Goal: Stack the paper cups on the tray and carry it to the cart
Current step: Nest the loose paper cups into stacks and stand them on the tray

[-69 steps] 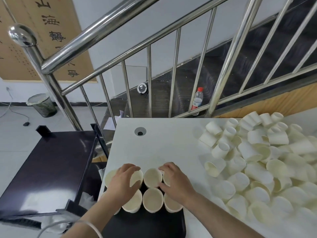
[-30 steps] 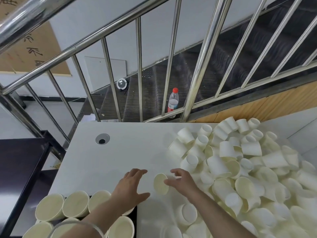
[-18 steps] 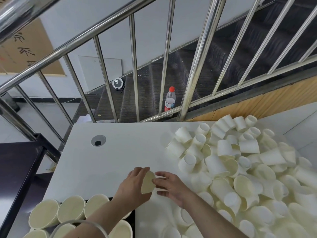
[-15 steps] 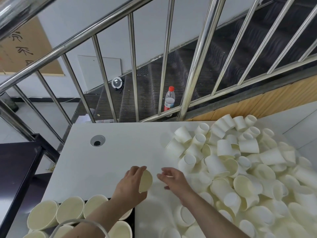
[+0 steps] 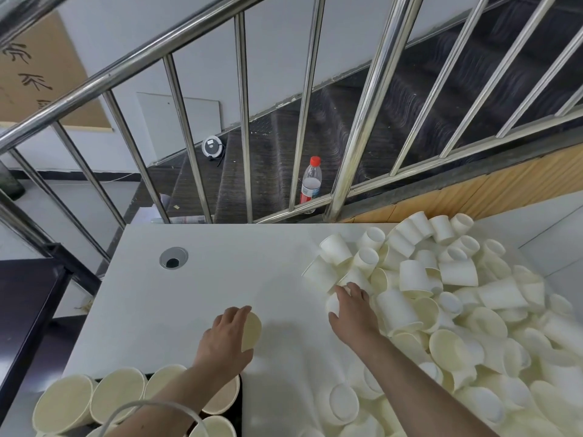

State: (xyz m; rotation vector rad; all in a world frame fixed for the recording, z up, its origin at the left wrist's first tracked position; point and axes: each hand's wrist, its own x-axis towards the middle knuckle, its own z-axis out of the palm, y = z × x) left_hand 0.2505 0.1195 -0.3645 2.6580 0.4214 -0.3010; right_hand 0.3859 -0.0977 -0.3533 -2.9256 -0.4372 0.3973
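Nearest the camera, left of the white rectangular table [image 5: 205, 279], upright cream paper cups [image 5: 116, 392] stand packed mouth-up on the black tray [image 5: 237, 405], of which only a dark sliver shows at the table's near-left corner. Just beyond them, over the table's near edge, the left hand [image 5: 225, 339] holds 1 cream paper cup [image 5: 251, 331], fingers curled round its wall, mouth facing right. To its right, further onto the table, the right hand [image 5: 351, 313] rests on a small white cup [image 5: 332, 305] at the near edge of the heaped pile of loose white paper cups [image 5: 441, 294]; its fingers curl over the cup, though a full clasp cannot be told. The pile covers the table's right half.

These cups look very light, thin-walled and easily crushed; likely best taken round the wall below the rim, gently. Beyond the table's far edge stands a clear plastic bottle with a red cap [image 5: 311, 181].
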